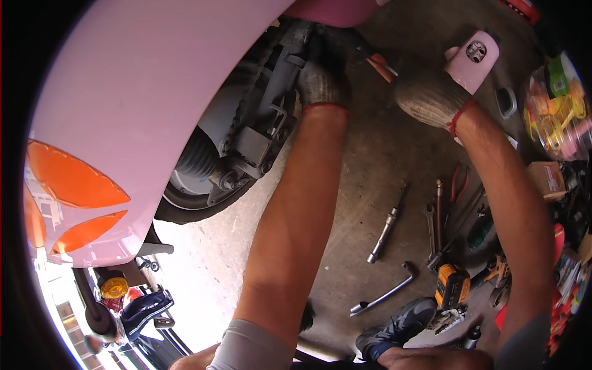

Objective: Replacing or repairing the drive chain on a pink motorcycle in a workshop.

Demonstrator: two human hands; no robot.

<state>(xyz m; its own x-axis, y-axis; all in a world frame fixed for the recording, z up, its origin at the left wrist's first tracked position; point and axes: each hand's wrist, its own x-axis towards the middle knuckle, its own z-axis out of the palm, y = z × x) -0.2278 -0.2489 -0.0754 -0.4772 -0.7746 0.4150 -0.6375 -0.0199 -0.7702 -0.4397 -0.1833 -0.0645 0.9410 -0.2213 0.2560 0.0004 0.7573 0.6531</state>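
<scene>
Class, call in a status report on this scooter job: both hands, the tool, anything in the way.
Left hand gloved, reaching in behind the rear wheel. Right hand gloved, gripping an orange-handled tool. Pink body panel overhangs the work; fingertips hidden.

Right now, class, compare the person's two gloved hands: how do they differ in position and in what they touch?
The left hand reaches into the dark machinery beside the scooter's rear wheel; the right hand is out over the concrete floor, gripping an orange-handled tool. Both wear grimy grey knit gloves with red cuffs.

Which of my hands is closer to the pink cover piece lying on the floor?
Right. The right hand in its grey glove lies against the pink cover piece; the left hand is off to its left, up at the scooter's rear wheel.
</scene>
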